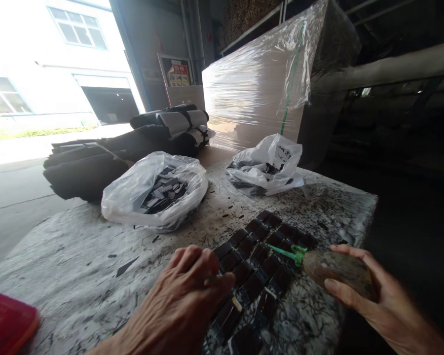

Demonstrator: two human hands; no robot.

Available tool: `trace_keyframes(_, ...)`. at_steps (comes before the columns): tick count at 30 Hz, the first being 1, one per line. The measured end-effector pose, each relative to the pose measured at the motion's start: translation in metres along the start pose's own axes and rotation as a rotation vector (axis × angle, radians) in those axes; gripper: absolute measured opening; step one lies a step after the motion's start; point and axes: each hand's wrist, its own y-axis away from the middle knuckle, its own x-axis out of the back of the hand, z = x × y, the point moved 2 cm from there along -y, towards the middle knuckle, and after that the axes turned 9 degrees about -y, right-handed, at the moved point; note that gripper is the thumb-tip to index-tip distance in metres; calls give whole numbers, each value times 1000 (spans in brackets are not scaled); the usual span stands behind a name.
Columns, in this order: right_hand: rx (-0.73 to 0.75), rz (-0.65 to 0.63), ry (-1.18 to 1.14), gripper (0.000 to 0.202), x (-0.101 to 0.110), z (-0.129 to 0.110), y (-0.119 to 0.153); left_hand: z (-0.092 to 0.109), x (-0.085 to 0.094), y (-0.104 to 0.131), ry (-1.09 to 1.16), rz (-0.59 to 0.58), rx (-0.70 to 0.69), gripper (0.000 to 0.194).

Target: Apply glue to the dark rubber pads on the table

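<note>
1. Holding the bottle (336, 271) sideways, your right hand (388, 301) wraps around it, maybe so its green tip (282, 252) reaches the dark squares (252, 287) on the table (77, 266).
2. Your left hand (181, 296) curls by them; I can't tell if it holds anything.

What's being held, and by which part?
The right hand grips a squeeze bottle by its body; whether the left hand holds anything can't be told.

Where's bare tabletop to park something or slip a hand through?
Widest: tabletop between red object, left plastic bag and left hand, bar a dark sliver and small scraps. Narrower: scrap-littered gap before right plastic bag. Crowded: dark rectangular pieces, beneath left hand and green-nozzled bottle.
</note>
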Motion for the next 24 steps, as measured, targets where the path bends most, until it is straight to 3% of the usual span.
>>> trace_keyframes(1,-3,10,-6,62,1,1,-1,3,-6,-16,72,-45,51,17)
trace_keyframes(3,21,3,-7,58,2,6,-4,8,-21,-42,93,-149,13,28)
trace_keyframes(6,79,-50,18,52,5,19,-10,8,-40,-59,67,-229,-16,35)
trace_keyframes(13,136,-118,76,50,3,36,-23,9,-54,-65,74,-276,-29,29)
trace_keyframes(24,120,-91,91,51,13,48,-18,7,-61,-70,119,-287,-50,21)
